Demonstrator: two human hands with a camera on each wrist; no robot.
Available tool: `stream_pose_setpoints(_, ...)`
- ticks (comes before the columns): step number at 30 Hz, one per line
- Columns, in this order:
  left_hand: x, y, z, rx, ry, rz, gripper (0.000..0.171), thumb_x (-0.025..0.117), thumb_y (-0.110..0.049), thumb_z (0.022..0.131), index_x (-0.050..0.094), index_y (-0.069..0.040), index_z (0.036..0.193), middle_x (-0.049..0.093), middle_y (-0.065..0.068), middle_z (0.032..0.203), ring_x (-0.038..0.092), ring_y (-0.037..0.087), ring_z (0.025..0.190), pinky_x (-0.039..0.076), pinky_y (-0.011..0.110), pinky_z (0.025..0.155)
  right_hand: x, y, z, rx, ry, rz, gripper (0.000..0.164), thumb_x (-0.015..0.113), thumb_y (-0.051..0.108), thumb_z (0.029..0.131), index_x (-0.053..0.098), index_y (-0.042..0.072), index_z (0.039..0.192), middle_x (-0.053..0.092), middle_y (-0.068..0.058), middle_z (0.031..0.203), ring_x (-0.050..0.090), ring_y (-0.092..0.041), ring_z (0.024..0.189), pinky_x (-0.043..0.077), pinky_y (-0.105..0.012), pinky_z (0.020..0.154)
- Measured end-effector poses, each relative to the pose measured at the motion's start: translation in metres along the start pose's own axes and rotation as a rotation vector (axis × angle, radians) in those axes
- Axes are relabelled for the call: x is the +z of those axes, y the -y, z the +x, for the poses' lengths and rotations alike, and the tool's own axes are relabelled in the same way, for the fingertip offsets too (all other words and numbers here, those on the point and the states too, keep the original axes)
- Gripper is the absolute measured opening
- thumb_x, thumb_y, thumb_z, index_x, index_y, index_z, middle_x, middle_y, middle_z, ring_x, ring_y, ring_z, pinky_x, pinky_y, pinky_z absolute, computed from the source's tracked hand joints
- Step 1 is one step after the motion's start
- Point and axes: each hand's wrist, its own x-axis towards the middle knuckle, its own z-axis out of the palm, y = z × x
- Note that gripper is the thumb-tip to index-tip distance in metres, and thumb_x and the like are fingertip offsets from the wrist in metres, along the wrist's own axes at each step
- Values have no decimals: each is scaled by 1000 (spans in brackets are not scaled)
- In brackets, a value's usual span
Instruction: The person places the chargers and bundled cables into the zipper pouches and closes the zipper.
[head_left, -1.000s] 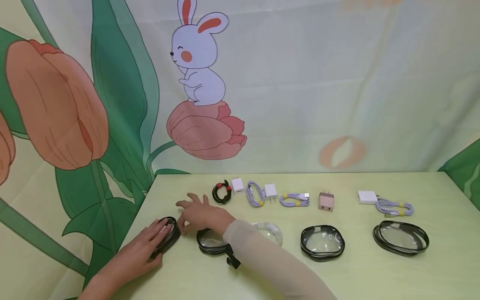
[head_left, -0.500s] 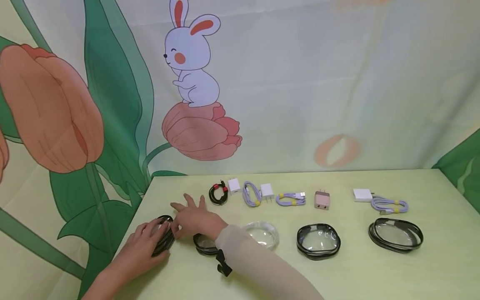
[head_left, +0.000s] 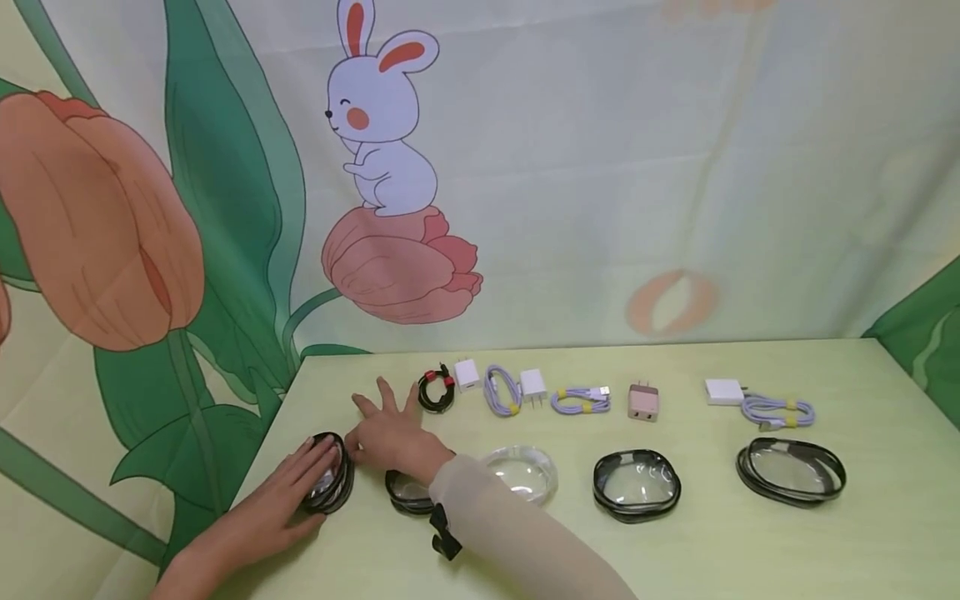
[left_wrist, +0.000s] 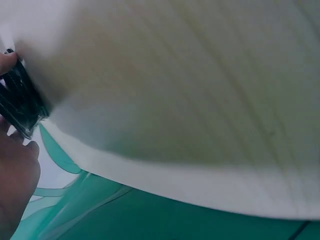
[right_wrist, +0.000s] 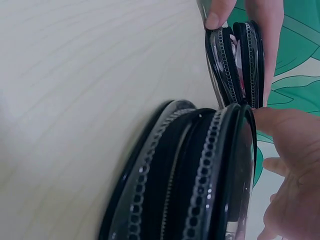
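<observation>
A clear round zip pouch (head_left: 335, 487) with black trim lies at the left of the table. My left hand (head_left: 281, 500) grips it, thumb on the near side and fingers across the top. In the right wrist view the pouch (right_wrist: 235, 67) stands on edge; its zipper side is parted, with something pale and pinkish inside. My right hand (head_left: 397, 437) has thumb and index finger pinched at the pouch's far right edge, by the zipper, while the other fingers spread outward. The zipper pull itself is hidden. A second black-trimmed pouch (right_wrist: 185, 170) lies under the right forearm.
A white-trimmed clear pouch (head_left: 525, 471) and two black-trimmed pouches (head_left: 637, 483) (head_left: 795, 469) lie to the right. Along the back are a black cable (head_left: 437, 389), lavender cables (head_left: 581, 401), white charger plugs (head_left: 467, 375) and a pink charger plug (head_left: 643, 402). A printed cloth backdrop (head_left: 570, 183) hangs behind.
My right hand has shifted away from me along the pouch's right edge toward its far end. The left hand keeps its hold as the pouch tilts slightly. The head view has shifted a little.
</observation>
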Motion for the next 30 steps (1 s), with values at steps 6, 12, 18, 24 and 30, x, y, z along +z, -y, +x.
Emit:
stream_pose_setpoints(6, -3, -5, 6, -110, 61, 57, 80, 77, -30, 90, 39, -1, 154, 37, 19, 160, 31, 42, 147, 3, 15, 119, -1, -1, -1, 21, -14, -4, 15, 61, 50, 99, 72, 53, 108, 22, 9, 167, 7, -34, 156, 17, -72, 114)
stream_pose_setpoints(12, -9, -12, 13, -226, 135, 86, 78, 74, -35, 93, 39, 0, 154, 36, 20, 160, 32, 46, 145, 39, 54, 111, -8, 0, -10, -8, -2, 5, 15, 63, 47, 99, 73, 52, 109, 20, 10, 168, 8, -33, 156, 20, -71, 114)
stream_pose_setpoints(18, -6, -17, 19, -285, 105, 146, 78, 75, -35, 92, 43, 5, 150, 41, 27, 154, 41, 52, 137, 44, 58, 105, -19, 7, -20, -58, 57, 44, 13, 68, 45, 95, 75, 50, 105, 19, 15, 168, 7, -30, 156, 21, -70, 114)
stream_pose_setpoints(24, -1, -24, 19, -352, 93, 129, 79, 77, -34, 91, 43, 6, 149, 40, 29, 154, 40, 54, 136, 43, 61, 104, -13, 10, -20, -54, 76, 23, 10, 68, 47, 95, 75, 51, 100, 19, 16, 167, 8, -30, 156, 20, -71, 114)
stream_pose_setpoints(30, 4, -28, 18, -397, 106, 197, 79, 79, -46, 86, 52, 3, 142, 48, 26, 142, 48, 49, 122, 45, 64, 94, -1, 8, -19, -4, -8, -4, 9, 69, 48, 94, 74, 51, 100, 25, 13, 166, 12, -33, 155, 21, -73, 112)
